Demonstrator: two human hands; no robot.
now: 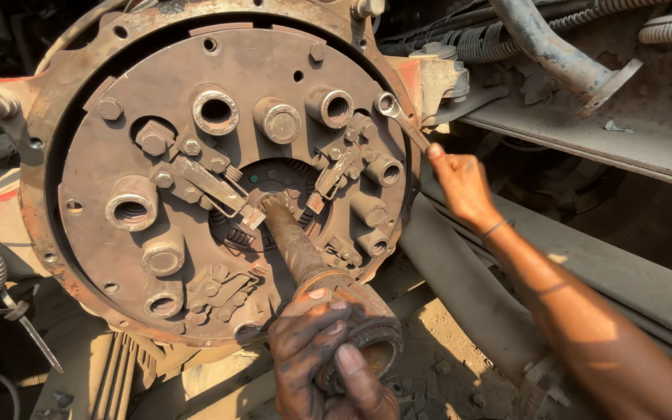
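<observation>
At the centre of the head view we find a large rusty clutch pressure plate [219, 171] bolted inside a round housing [40, 117]; a grimy shaft [293, 245] runs out of its hub towards us, and its near end carries a ribbed collar [367, 334]. Our left hand [328, 365] is closed around that collar and the shaft end, fingers wrapped and thumb laid across the front; it has firm hold. Our right hand [460, 183] is closed on the handle of a ring spanner [398, 117], whose ring sits at the plate's upper right rim, apparently over a bolt head, though the bolt itself is hidden.

In our judgement the work in hand is turning a rim bolt while the shaft is kept centred; to do it well we would keep the shaft straight in the hub and level, seat the ring fully before pulling, and pull steadily so the ring does not slip on worn metal.

On labels and signs: we see no package, label or sign; only patches of red paint on the housing at upper left and upper right [410, 78], and a small green dot [253, 178] near the hub. Corrugated hoses [507, 35] and a chassis rail [585, 132] lie to the right.
</observation>
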